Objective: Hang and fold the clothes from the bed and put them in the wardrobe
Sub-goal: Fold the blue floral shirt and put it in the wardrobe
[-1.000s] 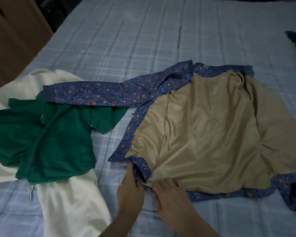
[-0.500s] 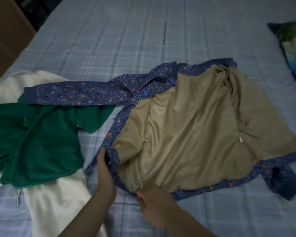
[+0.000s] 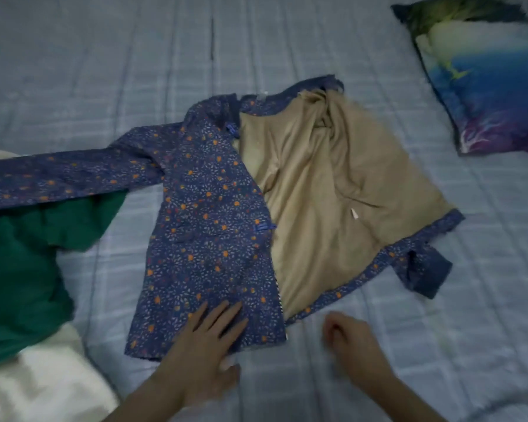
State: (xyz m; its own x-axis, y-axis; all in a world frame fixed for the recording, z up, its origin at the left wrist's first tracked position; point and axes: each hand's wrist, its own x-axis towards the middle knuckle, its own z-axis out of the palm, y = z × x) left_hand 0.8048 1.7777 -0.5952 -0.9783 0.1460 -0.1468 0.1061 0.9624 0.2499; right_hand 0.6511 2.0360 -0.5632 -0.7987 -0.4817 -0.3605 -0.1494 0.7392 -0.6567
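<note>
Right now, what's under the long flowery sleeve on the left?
The sleeve lies over the top edge of a green garment, on the bed. A cream garment shows below; the rest is hidden.
</note>
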